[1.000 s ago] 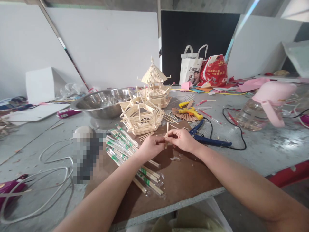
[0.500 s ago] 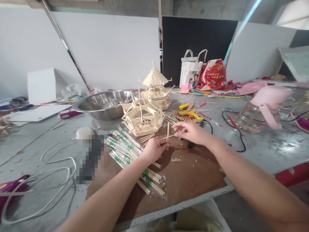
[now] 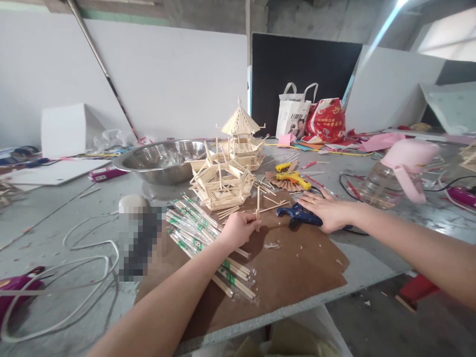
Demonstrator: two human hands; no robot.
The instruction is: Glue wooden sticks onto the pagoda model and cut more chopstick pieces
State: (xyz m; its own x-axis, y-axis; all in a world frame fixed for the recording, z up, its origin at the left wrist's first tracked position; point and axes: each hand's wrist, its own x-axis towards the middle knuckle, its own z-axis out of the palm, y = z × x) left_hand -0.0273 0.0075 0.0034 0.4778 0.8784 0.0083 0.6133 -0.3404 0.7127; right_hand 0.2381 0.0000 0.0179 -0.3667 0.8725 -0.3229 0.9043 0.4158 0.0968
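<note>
My left hand (image 3: 241, 229) pinches a short wooden chopstick piece (image 3: 258, 201) and keeps it upright; a second stick seems to cross it at the fingertips. Over the handle end of a dark blue hand tool with a hooked jaw (image 3: 297, 214), my right hand (image 3: 325, 209) is stretched out flat, touching or just above it. Beneath my left wrist lie wrapped chopsticks (image 3: 201, 228) in clear and green packaging. Beyond them stands an open stick framework (image 3: 223, 183), with a stick pavilion (image 3: 240, 131) with a pointed roof behind it.
A brown board (image 3: 290, 267) covers the table's front edge. The steel basin (image 3: 159, 163) stands at left. Yellow glue gun (image 3: 293, 178), black cord and pink-lidded jug (image 3: 403, 168) are at right. Bags (image 3: 325, 120) stand at the back; a white cable (image 3: 74, 248) loops at left.
My right hand has moved right, away from the upright stick, and stretched out over the blue tool. My left hand keeps its hold in nearly the same place. The view has shifted slightly.
</note>
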